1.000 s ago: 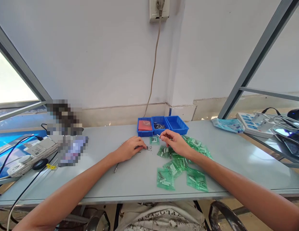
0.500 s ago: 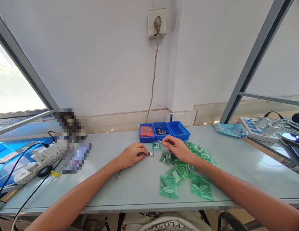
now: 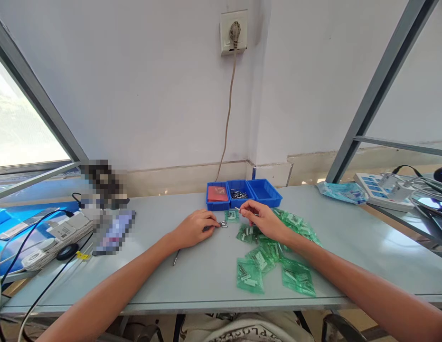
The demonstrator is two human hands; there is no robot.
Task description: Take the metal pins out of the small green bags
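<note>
A small thin stick (image 3: pixel 237 208) is in the right hand (image 3: pixel 259 219), out over the worktop (image 3: pixel 206 280), in front of the blue boxes. The right grip is pinched small: the thumb and finger are close together on the stick. Its free end points left and a little toward the wall, so its long way runs mostly side to side. The rest of it is hidden by the fingers.

Next to it, on the left, are a few shiny pins (image 3: pixel 224 224). They poke out to the right by the fingertips of the left hand (image 3: pixel 195 229), and they run side to side too. The left fingers are bent and low over the worktop. I cannot tell if that grip is squeezing the pins or just resting by them.

One little green bag (image 3: pixel 231 215) lies flat between the two hands, near the boxes. More green bags (image 3: pixel 249 275) are spread under and around the right hand and down toward the front edge. Behind, three blue boxes touch in a row: the left box (image 3: pixel 217 206) has a red packet (image 3: pixel 217 194), and the middle box (image 3: pixel 235 204) has a heap of dark metal pieces (image 3: pixel 238 194).
</note>
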